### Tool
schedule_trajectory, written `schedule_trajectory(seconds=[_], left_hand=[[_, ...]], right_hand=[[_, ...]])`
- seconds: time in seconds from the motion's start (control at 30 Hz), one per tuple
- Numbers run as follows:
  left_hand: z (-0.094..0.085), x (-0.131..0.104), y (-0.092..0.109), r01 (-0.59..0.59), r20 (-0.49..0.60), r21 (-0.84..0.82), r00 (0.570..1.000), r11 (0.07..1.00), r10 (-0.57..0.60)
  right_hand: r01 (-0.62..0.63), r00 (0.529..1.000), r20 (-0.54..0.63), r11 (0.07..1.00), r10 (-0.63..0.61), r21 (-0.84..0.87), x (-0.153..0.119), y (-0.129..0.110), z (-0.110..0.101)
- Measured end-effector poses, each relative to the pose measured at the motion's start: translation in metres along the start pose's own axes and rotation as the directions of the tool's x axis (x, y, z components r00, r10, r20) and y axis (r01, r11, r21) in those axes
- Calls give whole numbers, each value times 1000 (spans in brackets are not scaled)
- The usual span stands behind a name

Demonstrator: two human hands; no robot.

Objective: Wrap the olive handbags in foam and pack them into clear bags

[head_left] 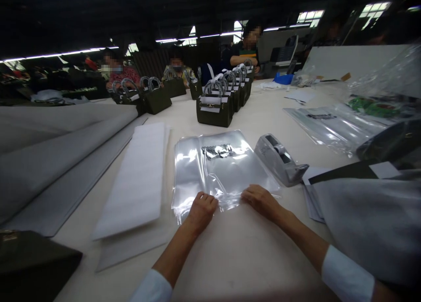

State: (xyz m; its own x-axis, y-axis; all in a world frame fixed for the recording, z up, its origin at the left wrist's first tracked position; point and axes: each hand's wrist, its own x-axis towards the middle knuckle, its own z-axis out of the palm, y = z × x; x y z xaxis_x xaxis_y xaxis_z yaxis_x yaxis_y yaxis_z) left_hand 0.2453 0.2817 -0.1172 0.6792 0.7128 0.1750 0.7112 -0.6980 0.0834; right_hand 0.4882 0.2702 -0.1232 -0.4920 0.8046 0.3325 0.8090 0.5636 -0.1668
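Observation:
A stack of clear plastic bags [226,170] with dark printing lies flat on the white table in front of me. My left hand [203,210] is closed on the near edge of the plastic, left of its middle. Farther right along that same edge, my right hand [258,199] pinches the plastic with curled fingers. Between the hands the film is creased and shiny. A grey tape dispenser [279,159] stands just right of the stack. Sheets of white foam [141,179] lie to the left.
Dark green handbags [213,111] stand in a row beyond the stack, with more handbags [158,99] at the back left. More plastic bags [338,124] lie right. A dark bag [36,267] sits at near left. People are at the table's far side.

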Motion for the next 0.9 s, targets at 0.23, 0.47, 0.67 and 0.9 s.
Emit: schedule_trajectory(seconds=[0.23, 0.47, 0.67, 0.9], left_hand=[[-23, 15, -10, 83, 219, -117, 974, 990, -56], [-42, 31, -13, 111, 225, -217, 972, 970, -61], [-65, 42, 15, 165, -144, -22, 975, 986, -167], [-81, 36, 52, -11, -403, 180, 911, 984, 84]], right_hand=[[-72, 997, -17, 997, 72, -7, 1, 0, -4], [-10, 986, -164, 1000, 6, -25, -5, -23, -14], [-9, 992, -127, 999, 14, 35, -1, -55, 1], [-299, 943, -136, 953, 302, 45, 35, -60, 11]])
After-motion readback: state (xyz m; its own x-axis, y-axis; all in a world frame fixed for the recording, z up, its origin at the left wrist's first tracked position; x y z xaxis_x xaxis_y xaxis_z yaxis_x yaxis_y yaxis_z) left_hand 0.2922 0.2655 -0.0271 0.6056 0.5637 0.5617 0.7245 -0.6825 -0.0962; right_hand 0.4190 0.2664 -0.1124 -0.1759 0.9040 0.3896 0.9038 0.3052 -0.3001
